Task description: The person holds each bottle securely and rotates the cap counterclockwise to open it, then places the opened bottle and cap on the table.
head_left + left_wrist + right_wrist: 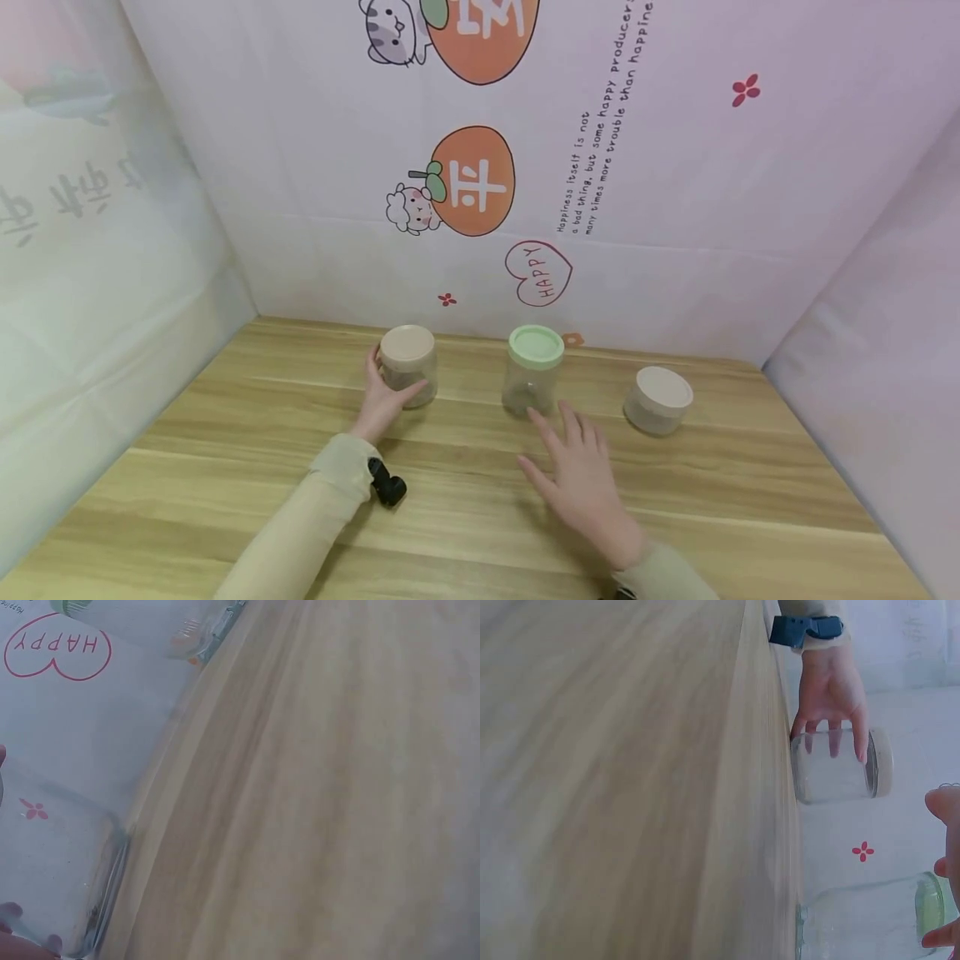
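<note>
A clear jar with a beige lid (407, 343) stands upright near the back edge, left of centre. My left hand (384, 402) grips it around the side, thumb in front and fingers behind; in the right wrist view its fingers show through the clear wall (821, 776). A taller clear jar with a light green lid (536, 346) stands upright in the middle. My right hand (581, 475) is in front of this jar with fingers spread and nothing in them, the fingertips close to its base in the head view.
A short jar with a pale lid (663, 388) stands to the right. All jars are on a wooden table (450, 533). A printed cloth (315, 167) hangs right behind the table, with more pale cloth at both sides.
</note>
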{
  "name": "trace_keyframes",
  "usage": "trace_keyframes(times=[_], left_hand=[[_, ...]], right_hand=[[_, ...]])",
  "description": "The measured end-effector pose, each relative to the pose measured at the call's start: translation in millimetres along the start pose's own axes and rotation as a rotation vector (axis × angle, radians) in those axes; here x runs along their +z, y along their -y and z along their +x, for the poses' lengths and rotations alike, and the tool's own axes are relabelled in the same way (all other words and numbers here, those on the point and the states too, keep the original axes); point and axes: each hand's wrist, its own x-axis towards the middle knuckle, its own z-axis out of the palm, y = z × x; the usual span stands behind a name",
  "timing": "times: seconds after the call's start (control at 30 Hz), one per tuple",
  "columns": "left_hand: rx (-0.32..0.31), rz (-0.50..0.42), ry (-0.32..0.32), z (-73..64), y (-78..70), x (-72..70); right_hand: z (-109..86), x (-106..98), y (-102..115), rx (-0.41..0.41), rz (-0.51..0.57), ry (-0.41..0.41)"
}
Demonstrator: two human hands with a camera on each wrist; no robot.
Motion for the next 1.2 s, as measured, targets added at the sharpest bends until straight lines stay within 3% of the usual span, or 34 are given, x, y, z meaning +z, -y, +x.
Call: trace_keyframes(times=[0.23,0.43,0.63,0.9,1.2], left_hand=[[-0.006,-0.001,-0.005,1.3,-8.2,3.6],[0.001,-0.020,-0.029,2.2,-3.1,3.4],[0.010,-0.032,-0.009,-1.2,-5.6,1.9],[-0.024,-0.033,0.040,-14.0,-5.7,-1.3],[-0.028,-0.018,0.072,-27.6,-11.0,-4.9]], right_hand=[[8.3,5.9,9.2,-0.038,0.032,-0.041],[15.4,12.0,18.2,-0.034,0.097,-0.037],[24.2,19.4,22.4,-0.046,0.138,-0.036],[28.2,26.1,29.7,-0.044,0.218,0.004],[30.7,30.7,31.6,-0.064,0.211,-0.034]])
